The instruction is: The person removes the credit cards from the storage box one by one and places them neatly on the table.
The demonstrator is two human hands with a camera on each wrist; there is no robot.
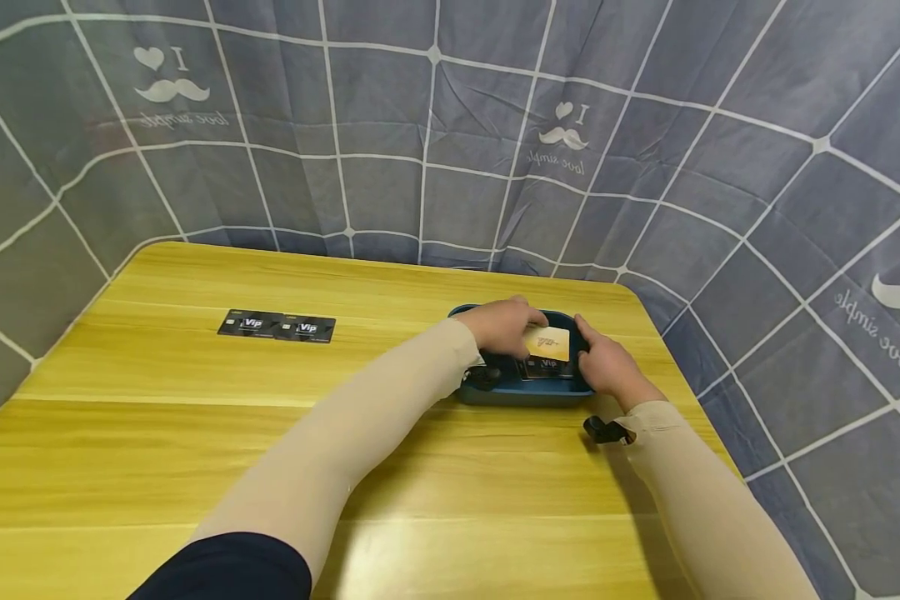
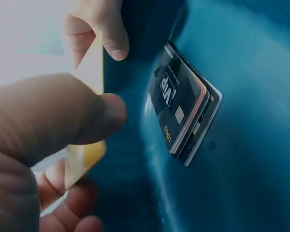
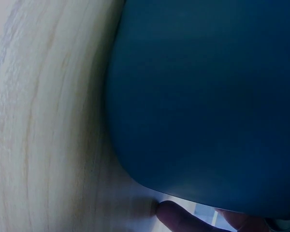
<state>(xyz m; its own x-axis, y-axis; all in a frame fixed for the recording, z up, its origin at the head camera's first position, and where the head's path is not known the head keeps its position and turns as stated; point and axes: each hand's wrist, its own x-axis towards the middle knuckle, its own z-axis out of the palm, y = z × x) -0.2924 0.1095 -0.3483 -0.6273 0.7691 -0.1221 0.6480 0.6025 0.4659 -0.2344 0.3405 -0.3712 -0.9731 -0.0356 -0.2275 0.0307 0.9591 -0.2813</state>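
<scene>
My left hand [image 1: 501,327] reaches over the dark blue box [image 1: 528,398] and pinches a gold card [image 1: 547,342] between thumb and fingers. In the left wrist view the gold card [image 2: 88,153] stands edge-on, above a small stack of black VIP cards [image 2: 176,104] lying inside the box. My right hand [image 1: 611,368] grips the box's right end, its thumb at the rim. The right wrist view is mostly filled by the box's outer wall [image 3: 203,106], with a fingertip [image 3: 176,215] at its lower edge.
Two black VIP cards [image 1: 251,323] lie partly overlapping on the left of the yellow wooden table [image 1: 195,450]. A grey checked curtain [image 1: 382,117] hangs around the far edge and sides.
</scene>
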